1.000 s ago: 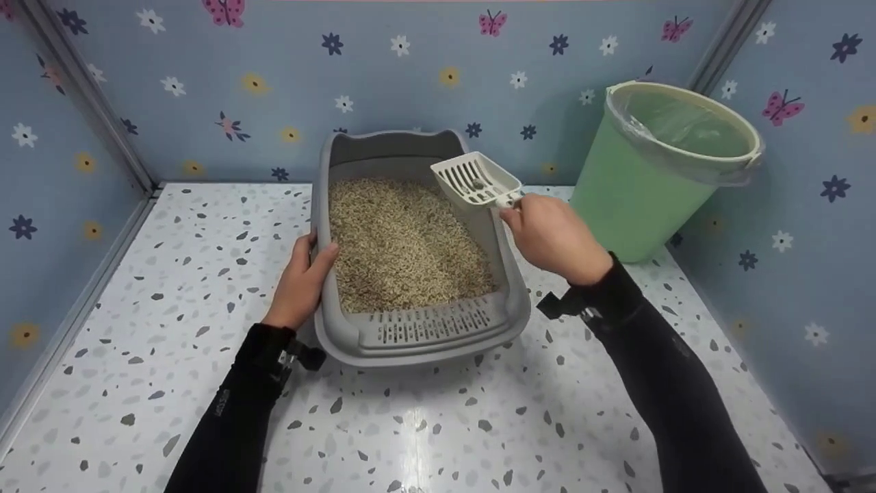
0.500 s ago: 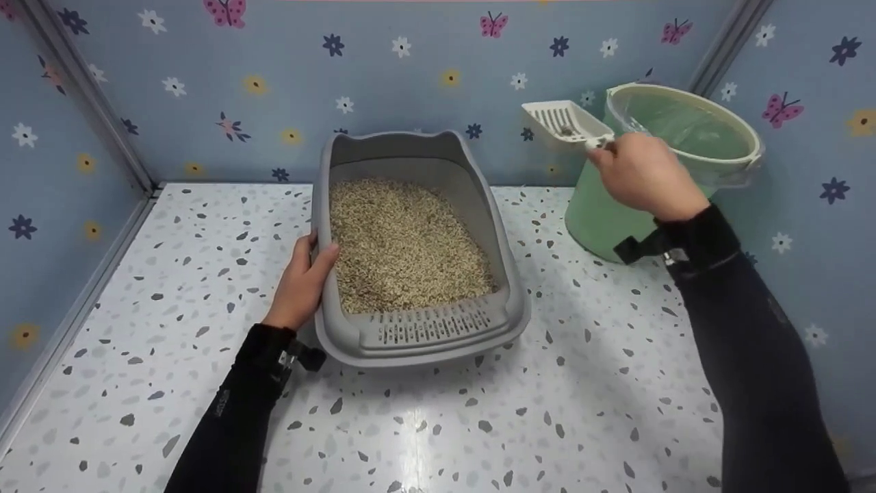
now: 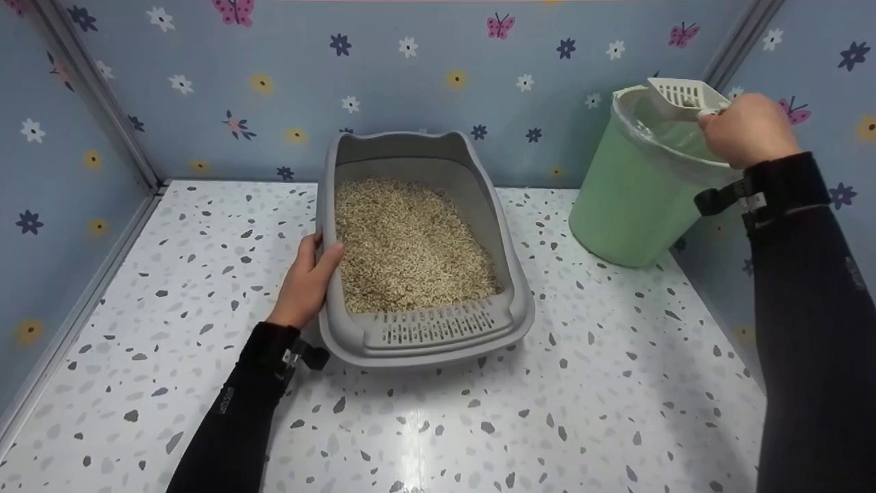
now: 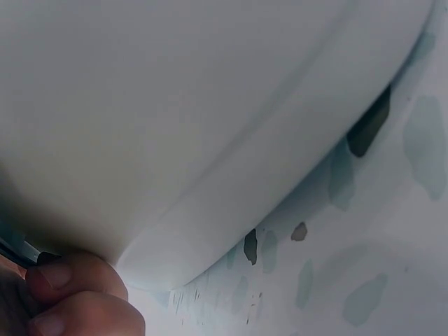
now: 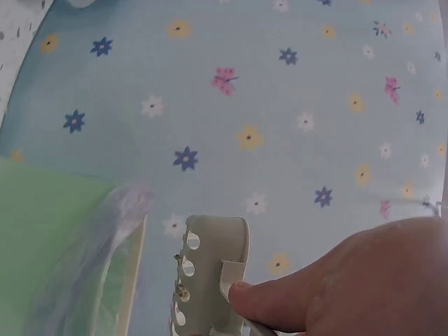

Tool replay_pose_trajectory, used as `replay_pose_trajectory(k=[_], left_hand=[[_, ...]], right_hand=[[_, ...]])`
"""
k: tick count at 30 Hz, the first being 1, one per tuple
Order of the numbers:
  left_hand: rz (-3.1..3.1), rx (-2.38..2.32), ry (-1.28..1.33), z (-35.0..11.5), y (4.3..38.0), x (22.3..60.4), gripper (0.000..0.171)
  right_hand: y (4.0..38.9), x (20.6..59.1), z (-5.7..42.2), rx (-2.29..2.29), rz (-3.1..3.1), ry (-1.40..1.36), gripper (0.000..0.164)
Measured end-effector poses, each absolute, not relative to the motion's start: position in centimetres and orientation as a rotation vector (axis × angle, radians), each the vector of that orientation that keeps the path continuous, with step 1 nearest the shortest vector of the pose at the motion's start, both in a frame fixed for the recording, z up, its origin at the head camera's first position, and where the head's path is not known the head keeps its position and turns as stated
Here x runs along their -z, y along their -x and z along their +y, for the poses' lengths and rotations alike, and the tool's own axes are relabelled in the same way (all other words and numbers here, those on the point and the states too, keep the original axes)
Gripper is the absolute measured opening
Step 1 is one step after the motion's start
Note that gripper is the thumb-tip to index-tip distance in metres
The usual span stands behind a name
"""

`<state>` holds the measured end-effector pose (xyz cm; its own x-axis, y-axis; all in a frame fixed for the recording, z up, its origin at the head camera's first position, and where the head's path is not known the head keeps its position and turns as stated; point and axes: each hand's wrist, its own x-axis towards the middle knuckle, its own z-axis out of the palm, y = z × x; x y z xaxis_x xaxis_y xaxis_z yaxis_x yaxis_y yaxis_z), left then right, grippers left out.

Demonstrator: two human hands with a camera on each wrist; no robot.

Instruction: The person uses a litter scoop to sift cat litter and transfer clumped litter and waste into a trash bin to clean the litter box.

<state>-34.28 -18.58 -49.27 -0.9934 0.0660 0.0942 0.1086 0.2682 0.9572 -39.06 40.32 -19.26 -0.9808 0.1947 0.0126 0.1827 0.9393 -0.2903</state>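
Observation:
A grey litter box (image 3: 514,274) with pale granular litter (image 3: 410,239) sits mid-floor in the head view. My left hand (image 3: 306,281) grips its left rim, thumb over the edge; the left wrist view shows curled fingers (image 4: 87,301) beside the box's outer wall. At the upper right, my right hand (image 3: 751,132) holds a white slotted litter scoop (image 3: 674,92) by its handle, over the mouth of a green trash bin (image 3: 619,195). A small clump (image 3: 689,103) lies in the scoop. In the right wrist view, bits show at the slots of the scoop (image 5: 218,269).
A clear plastic liner (image 3: 643,130) folds over the bin's rim. Flowered blue walls (image 3: 410,75) stand behind and at both sides of the speckled white floor (image 3: 438,424). The bin stands near the back right corner.
My right hand has carried the scoop from above the litter box, rightward and up, to over the bin. My left hand has stayed on the box's rim.

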Motion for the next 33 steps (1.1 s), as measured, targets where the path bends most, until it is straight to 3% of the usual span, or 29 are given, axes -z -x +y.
replay_pose_trajectory(k=[17,24,33], left_hand=[[-2.454,1.876,0.16,-18.4,34.4,49.4,0.084],[-2.453,1.912,0.19,-18.6,34.6,49.5,0.084],[-2.447,1.922,0.183,-18.6,34.7,49.7,0.084]], right_hand=[[40.2,22.0,43.1,-0.207,-3.018,0.357,0.046],[40.5,23.0,43.2,0.043,-2.945,0.308,0.021],[40.6,24.7,43.4,0.302,-2.788,0.187,0.011]])
